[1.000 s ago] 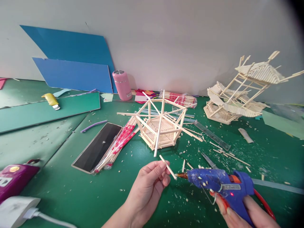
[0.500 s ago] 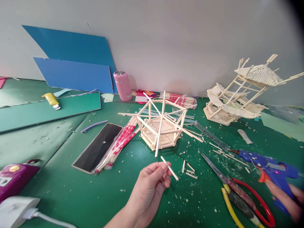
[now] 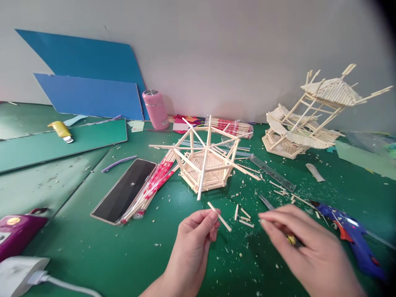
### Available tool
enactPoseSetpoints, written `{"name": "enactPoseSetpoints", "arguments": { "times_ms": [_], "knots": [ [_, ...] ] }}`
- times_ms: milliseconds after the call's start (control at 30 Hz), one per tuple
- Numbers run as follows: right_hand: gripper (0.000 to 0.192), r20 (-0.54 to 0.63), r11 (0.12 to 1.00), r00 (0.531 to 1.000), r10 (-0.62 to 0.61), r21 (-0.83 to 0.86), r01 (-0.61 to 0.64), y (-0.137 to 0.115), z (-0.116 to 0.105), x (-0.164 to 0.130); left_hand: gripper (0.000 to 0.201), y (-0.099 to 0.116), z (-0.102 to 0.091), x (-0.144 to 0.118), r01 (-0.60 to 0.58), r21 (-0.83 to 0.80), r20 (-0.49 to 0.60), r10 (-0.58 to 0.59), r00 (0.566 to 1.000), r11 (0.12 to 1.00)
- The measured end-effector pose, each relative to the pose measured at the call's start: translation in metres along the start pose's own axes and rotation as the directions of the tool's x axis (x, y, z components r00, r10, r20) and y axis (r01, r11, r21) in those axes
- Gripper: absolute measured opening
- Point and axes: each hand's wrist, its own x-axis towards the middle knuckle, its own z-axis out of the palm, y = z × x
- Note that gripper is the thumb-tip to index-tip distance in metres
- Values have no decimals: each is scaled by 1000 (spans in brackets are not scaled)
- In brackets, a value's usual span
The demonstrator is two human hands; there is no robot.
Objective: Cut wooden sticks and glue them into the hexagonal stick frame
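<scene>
My left hand (image 3: 194, 243) is closed, pinching a short wooden stick (image 3: 224, 222) between thumb and fingertips. My right hand (image 3: 309, 243), slightly blurred, hovers over the scissors (image 3: 266, 203), hiding most of them; its thumb and index fingertips are close, with nothing seen between them. To its right lies a blue glue gun (image 3: 355, 237) with an orange trigger. Beyond my left hand stands a hexagonal stick frame (image 3: 213, 163), with a slatted floor, posts and spokes meeting on top. Several cut stick pieces (image 3: 246, 223) lie between my hands.
A larger stick pavilion model (image 3: 309, 128) leans at the back right. Left of the frame are bagged sticks (image 3: 154, 181) and a phone (image 3: 123, 192). A pink flask (image 3: 156, 110) stands by blue boards (image 3: 93, 97). A clear ruler (image 3: 272, 172) lies among scraps; a white charger (image 3: 21, 274) is front left.
My right hand has let go of the glue gun, which now rests on the table, and moved left over the scissors. My left hand keeps its stick. The view has shifted slightly.
</scene>
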Motion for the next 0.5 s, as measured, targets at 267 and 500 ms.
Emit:
{"name": "enactPoseSetpoints", "arguments": {
  "times_ms": [267,500],
  "knots": [
    [15,400,971,916,30,-230,68,-39,30,36,19,-4,4,-2,-80,135,-12,83,997,988],
    [22,427,944,903,49,-315,98,-41,37,43,31,-6,6,-2,-129,246,35,124,992,961]
  ]
}}
